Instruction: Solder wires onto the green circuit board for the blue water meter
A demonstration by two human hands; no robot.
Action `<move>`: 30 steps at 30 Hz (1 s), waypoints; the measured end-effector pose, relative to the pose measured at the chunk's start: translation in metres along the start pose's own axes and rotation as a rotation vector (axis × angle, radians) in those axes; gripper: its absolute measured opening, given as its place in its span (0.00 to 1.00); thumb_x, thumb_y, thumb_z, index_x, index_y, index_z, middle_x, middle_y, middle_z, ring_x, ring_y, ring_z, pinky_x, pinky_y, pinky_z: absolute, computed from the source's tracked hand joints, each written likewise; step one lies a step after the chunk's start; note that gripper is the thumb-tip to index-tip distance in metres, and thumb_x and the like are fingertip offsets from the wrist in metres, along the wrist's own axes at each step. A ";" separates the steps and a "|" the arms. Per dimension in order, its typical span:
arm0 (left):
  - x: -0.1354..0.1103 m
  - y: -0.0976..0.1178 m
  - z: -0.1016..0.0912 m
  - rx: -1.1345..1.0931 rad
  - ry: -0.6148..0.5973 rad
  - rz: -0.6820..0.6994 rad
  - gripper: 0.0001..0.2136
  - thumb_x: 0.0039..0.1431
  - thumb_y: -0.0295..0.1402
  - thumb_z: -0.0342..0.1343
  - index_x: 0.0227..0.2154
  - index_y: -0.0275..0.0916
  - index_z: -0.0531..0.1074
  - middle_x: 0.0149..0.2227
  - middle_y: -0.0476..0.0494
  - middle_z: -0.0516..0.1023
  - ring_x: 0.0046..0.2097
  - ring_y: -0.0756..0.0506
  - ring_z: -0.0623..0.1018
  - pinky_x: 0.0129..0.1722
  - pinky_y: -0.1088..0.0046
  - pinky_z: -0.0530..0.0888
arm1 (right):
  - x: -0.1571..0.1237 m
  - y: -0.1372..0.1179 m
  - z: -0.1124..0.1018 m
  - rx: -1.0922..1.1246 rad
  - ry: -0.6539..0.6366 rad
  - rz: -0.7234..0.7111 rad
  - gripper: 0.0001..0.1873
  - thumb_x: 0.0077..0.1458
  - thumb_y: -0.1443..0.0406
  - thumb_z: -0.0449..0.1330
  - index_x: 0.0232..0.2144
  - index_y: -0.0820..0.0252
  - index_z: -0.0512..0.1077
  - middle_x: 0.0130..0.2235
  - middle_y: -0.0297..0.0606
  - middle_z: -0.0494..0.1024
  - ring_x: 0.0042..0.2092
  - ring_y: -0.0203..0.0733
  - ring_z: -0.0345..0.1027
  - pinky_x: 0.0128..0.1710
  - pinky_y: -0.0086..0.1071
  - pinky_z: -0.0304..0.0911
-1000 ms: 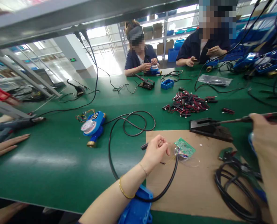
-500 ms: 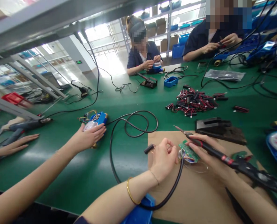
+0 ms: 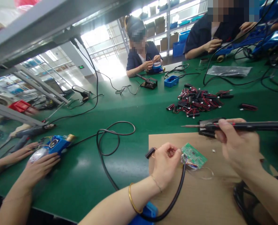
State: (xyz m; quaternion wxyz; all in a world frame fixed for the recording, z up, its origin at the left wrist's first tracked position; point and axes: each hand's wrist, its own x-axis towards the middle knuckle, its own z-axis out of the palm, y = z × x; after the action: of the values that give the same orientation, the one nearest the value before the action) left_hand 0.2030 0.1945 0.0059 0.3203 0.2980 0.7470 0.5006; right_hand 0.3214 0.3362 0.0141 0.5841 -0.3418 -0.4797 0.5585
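Lifted off the circuit board point(image 3: 194, 153), the soldering iron point(image 3: 235, 126) is gripped by the right hand point(image 3: 239, 147); wires are pinched by the left hand point(image 3: 165, 164) beside a black cable point(image 3: 174, 195).

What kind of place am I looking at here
Most likely an electronics assembly workshop. The right hand holds a soldering iron, the left hand pinches wires by a green circuit board, and co-workers sit around a long green bench with a pile of wired connectors.
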 end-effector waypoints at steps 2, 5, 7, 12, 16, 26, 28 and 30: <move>0.000 0.001 0.001 0.052 0.010 -0.030 0.05 0.51 0.30 0.56 0.24 0.35 0.70 0.22 0.54 0.68 0.27 0.54 0.65 0.28 0.77 0.62 | 0.001 0.004 0.002 0.030 0.046 0.056 0.20 0.43 0.56 0.69 0.22 0.61 0.64 0.18 0.25 0.62 0.20 0.27 0.52 0.19 0.24 0.46; 0.000 0.000 0.002 0.151 0.035 -0.028 0.05 0.50 0.30 0.56 0.23 0.36 0.70 0.21 0.54 0.68 0.25 0.54 0.65 0.26 0.77 0.61 | -0.002 0.010 -0.001 -0.001 0.051 0.093 0.21 0.45 0.56 0.67 0.19 0.61 0.61 0.17 0.25 0.59 0.19 0.26 0.51 0.18 0.23 0.46; 0.000 -0.001 0.003 0.212 0.047 0.004 0.04 0.49 0.30 0.55 0.22 0.37 0.69 0.20 0.55 0.68 0.24 0.54 0.65 0.26 0.77 0.61 | -0.003 0.013 -0.004 0.008 0.042 0.088 0.20 0.46 0.58 0.66 0.18 0.61 0.59 0.16 0.25 0.58 0.19 0.26 0.50 0.18 0.23 0.46; 0.000 -0.006 0.003 0.276 0.085 0.090 0.04 0.48 0.30 0.54 0.21 0.37 0.69 0.21 0.54 0.69 0.25 0.53 0.67 0.27 0.76 0.62 | -0.003 0.010 -0.004 0.036 0.138 0.109 0.16 0.43 0.61 0.65 0.18 0.61 0.61 0.17 0.25 0.59 0.19 0.27 0.51 0.17 0.22 0.46; -0.002 -0.009 0.001 0.332 0.108 0.166 0.06 0.49 0.30 0.53 0.20 0.38 0.68 0.21 0.53 0.69 0.26 0.53 0.67 0.29 0.75 0.62 | -0.003 0.008 -0.002 0.019 0.153 0.130 0.16 0.42 0.61 0.63 0.16 0.61 0.59 0.17 0.26 0.58 0.18 0.26 0.49 0.16 0.22 0.44; -0.005 -0.005 0.003 0.443 0.117 0.291 0.08 0.48 0.27 0.56 0.17 0.37 0.65 0.20 0.54 0.68 0.26 0.54 0.66 0.29 0.76 0.59 | -0.002 0.014 -0.003 0.034 0.149 0.250 0.17 0.34 0.61 0.65 0.16 0.61 0.59 0.19 0.27 0.60 0.23 0.28 0.54 0.17 0.18 0.50; -0.005 -0.004 0.004 0.457 0.116 0.292 0.08 0.47 0.26 0.56 0.17 0.38 0.65 0.20 0.54 0.68 0.26 0.54 0.66 0.29 0.76 0.59 | -0.001 0.015 -0.004 0.030 0.139 0.248 0.17 0.35 0.61 0.66 0.16 0.61 0.59 0.19 0.27 0.60 0.23 0.27 0.54 0.18 0.17 0.51; -0.004 -0.004 0.004 0.470 0.120 0.294 0.08 0.47 0.26 0.56 0.17 0.38 0.65 0.20 0.54 0.68 0.26 0.54 0.66 0.29 0.76 0.59 | -0.001 0.017 -0.004 0.034 0.136 0.243 0.17 0.35 0.61 0.66 0.16 0.61 0.59 0.19 0.27 0.60 0.23 0.27 0.54 0.18 0.17 0.52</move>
State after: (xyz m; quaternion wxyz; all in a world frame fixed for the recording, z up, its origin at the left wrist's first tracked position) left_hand 0.2084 0.1921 0.0013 0.1219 0.4389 0.8090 0.3716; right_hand 0.3197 0.3383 -0.0026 0.5488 -0.4246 -0.3847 0.6088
